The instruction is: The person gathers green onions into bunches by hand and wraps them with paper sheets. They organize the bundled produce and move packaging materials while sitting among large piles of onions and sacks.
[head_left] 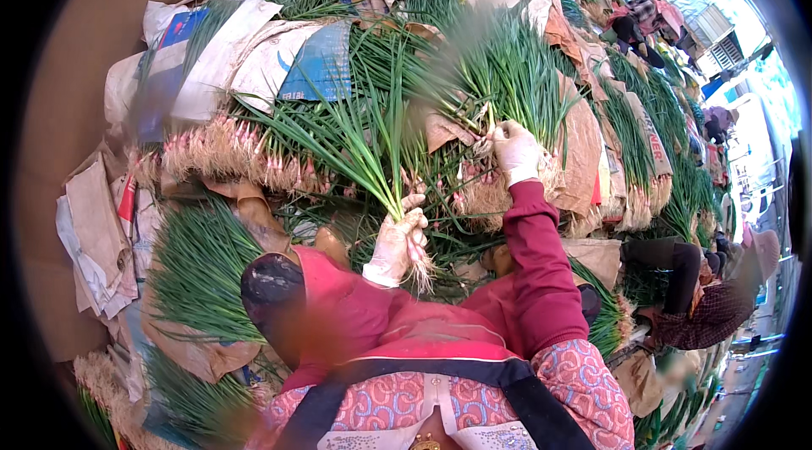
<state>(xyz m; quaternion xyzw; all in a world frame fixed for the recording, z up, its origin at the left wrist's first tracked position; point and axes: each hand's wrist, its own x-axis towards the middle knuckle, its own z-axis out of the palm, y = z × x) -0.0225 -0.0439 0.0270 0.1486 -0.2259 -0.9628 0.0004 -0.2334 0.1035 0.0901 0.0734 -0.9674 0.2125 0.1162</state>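
In the middle, my left hand (399,240), in a whitish glove, is closed around a small bunch of spring onions (391,188). Their long green leaves fan up and to the left; pinkish bulbs and pale roots hang below the fist. Farther right, my right hand (516,150), gloved too, has its fingers closed at the pale lower stems of other spring onions (512,69), which lie on the heap with leaves pointing away from me. Roots of the heap show just under that hand. The right fingertips are partly hidden.
A long row of spring onions with pink bulbs (254,150) lies ahead, partly covered by white and blue sacks (317,61). Brown sacking (579,150) lies to the right. Another green bundle (199,264) is at left. A crouching person (706,310) is at far right.
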